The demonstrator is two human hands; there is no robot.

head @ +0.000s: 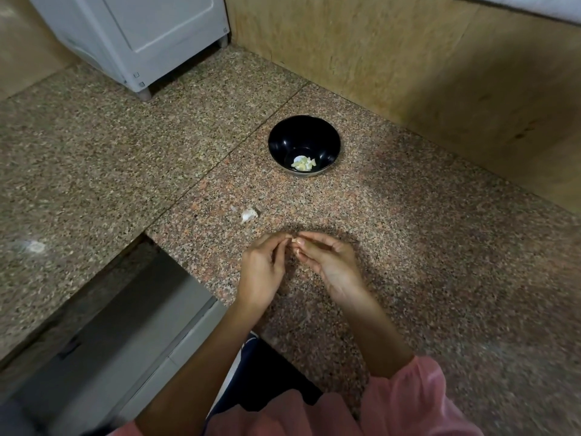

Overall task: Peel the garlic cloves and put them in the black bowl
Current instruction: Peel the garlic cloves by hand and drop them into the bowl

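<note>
Low over the granite counter, my left hand (pixel 262 268) and my right hand (pixel 330 262) meet fingertip to fingertip and together pinch a small garlic clove (pixel 295 246), which the fingers mostly hide. Beyond them stands the black bowl (pixel 304 133), with several pale peeled cloves (pixel 303 163) lying at its bottom. Between the bowl and my hands, a little to the left, lies a white piece of garlic (pixel 249 214) on the counter; whether it is a clove or loose skin I cannot tell.
A white appliance on feet (pixel 138 36) stands at the back left. A tan stone wall (pixel 408 64) closes the back and right. The counter (pixel 440 247) drops off at the lower left to a grey ledge (pixel 125 325).
</note>
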